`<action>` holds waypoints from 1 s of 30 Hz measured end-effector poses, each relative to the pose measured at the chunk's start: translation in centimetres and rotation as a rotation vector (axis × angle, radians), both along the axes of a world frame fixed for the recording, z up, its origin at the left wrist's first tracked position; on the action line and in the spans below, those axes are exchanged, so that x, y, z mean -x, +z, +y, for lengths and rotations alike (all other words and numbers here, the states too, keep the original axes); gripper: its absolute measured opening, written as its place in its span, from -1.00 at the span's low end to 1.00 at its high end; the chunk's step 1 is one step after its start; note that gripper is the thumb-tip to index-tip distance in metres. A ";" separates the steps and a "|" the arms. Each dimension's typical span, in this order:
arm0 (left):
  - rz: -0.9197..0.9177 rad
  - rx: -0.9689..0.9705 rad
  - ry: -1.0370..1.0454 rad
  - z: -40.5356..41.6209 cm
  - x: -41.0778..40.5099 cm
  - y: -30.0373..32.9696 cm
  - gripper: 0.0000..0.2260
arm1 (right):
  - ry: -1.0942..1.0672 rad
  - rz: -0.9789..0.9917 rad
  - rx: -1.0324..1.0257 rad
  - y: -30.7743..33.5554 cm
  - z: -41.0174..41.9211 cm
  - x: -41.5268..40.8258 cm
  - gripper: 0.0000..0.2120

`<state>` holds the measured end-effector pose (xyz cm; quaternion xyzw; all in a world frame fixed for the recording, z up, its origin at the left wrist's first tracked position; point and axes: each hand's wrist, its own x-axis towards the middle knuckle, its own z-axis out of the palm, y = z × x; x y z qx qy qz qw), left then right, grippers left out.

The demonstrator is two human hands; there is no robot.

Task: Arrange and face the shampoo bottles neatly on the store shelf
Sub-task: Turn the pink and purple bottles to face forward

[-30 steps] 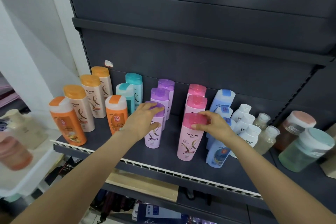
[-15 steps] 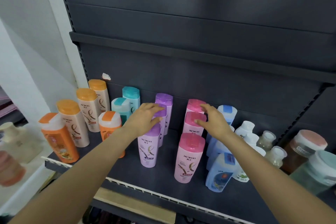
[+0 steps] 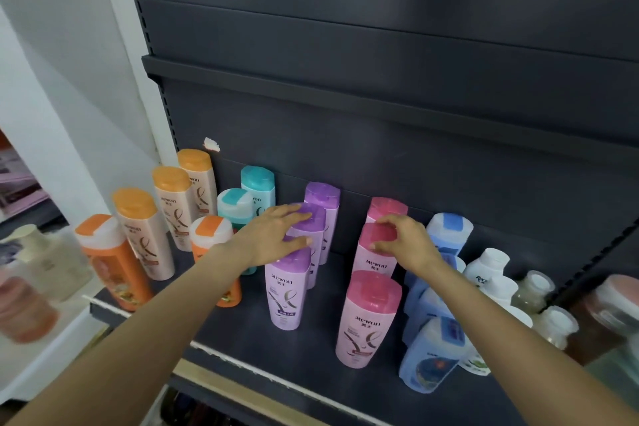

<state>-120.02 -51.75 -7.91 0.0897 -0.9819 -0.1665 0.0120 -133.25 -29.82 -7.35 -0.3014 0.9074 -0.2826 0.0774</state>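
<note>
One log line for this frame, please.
left hand: on middle purple bottle | right hand: grips middle pink bottle | front bottles: untouched
</note>
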 end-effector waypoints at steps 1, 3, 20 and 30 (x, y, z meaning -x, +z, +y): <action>-0.002 0.001 0.001 0.1 0.0 0.1 -0.49 | -0.004 -0.001 0.029 0.2 0.0 -0.2 -0.49; -0.006 0.011 0.003 0.2 0.0 0.3 -0.49 | -0.012 0.014 0.094 0.8 0.2 -0.4 -0.50; 0.071 -0.263 -0.095 4.8 1.6 3.6 -0.40 | -0.138 0.030 0.707 9.1 1.8 -2.2 -0.56; 0.326 -0.559 -0.114 6.7 2.6 5.9 -0.58 | -0.086 -0.036 0.946 12.8 4.0 -2.9 -0.67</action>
